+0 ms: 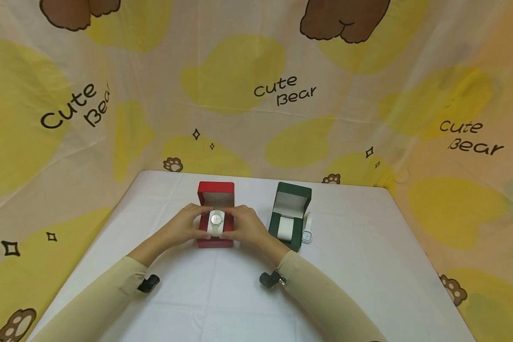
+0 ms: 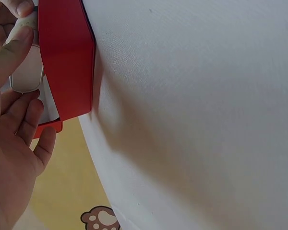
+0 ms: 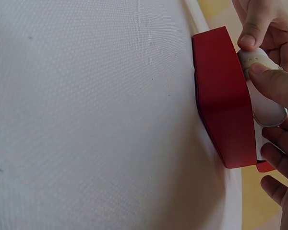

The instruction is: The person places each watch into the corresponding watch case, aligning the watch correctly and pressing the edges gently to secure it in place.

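A watch point(image 1: 216, 218) with a pale strap is wrapped round a white cushion point(image 2: 27, 72) at the mouth of the open red watch box point(image 1: 215, 243). From the left side, my left hand point(image 1: 181, 227) grips the cushion, its thumb on the near end. My right hand point(image 1: 250, 227) holds the opposite side in the same way. Both wrist views show the thumbs pressing by the strap holes, above the red front wall point(image 3: 221, 96), with fingers reaching round the cushion's far side. The lower part of the cushion is partly hidden by the box wall.
To the right stands a green watch box point(image 1: 295, 190), lid raised, with a white cushion point(image 1: 285, 228) inside. Against its right side lies a second watch point(image 1: 307, 236) with a white strap. A white cloth covers the table point(image 1: 222, 294); patterned curtains point(image 1: 231, 76) surround it.
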Tool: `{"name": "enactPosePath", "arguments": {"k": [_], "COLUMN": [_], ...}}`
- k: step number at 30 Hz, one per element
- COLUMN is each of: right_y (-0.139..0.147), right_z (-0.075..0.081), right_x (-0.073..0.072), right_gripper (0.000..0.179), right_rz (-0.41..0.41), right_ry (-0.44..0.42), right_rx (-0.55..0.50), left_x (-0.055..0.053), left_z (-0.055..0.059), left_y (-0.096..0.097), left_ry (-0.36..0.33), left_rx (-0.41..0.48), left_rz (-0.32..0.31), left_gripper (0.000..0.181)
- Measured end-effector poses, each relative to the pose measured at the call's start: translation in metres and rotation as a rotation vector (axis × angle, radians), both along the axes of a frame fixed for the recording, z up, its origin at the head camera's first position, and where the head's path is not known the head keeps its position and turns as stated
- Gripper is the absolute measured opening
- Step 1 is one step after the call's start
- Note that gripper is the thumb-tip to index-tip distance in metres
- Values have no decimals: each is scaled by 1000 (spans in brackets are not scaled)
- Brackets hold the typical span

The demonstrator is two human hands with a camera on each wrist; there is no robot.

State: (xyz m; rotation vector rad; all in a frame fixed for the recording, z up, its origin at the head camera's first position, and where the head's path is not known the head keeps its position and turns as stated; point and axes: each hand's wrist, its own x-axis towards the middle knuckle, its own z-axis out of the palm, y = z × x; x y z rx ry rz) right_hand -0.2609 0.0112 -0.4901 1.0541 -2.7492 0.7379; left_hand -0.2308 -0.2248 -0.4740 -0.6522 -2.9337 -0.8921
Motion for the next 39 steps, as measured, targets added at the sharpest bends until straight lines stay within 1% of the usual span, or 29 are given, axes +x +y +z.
{"name": "enactPosePath", "arguments": {"k": [9,17,23,27,33,39], "right_y": [0,0,-1,-1,-1,0], "right_z": [-3,-4,-6,-6,-4,-6], "right_x": [-3,-3,-6,-6,-3,1], "right_gripper": [70,68,65,63,63,63], "right_rz": [-2,-3,13,17,20,14], "right_ry": [-4,-33,-32,-37,-45,-34], "right_rx": [3,5,10,17,8,0], "left_x": [-2,-2,-2,-4,-5,-3], "left_z": [-2,-4,-9,-13,-15,-13], "left_y": [1,0,-1,-2,-2,-1], "left_ry": [25,38,77,71,74,81], "left_rx": [8,-40,-42,-39,-58,-66], "left_rz": [-15,-19,-37,-31,-23,-32], "left_gripper": [78,77,72,72,69,69]}}
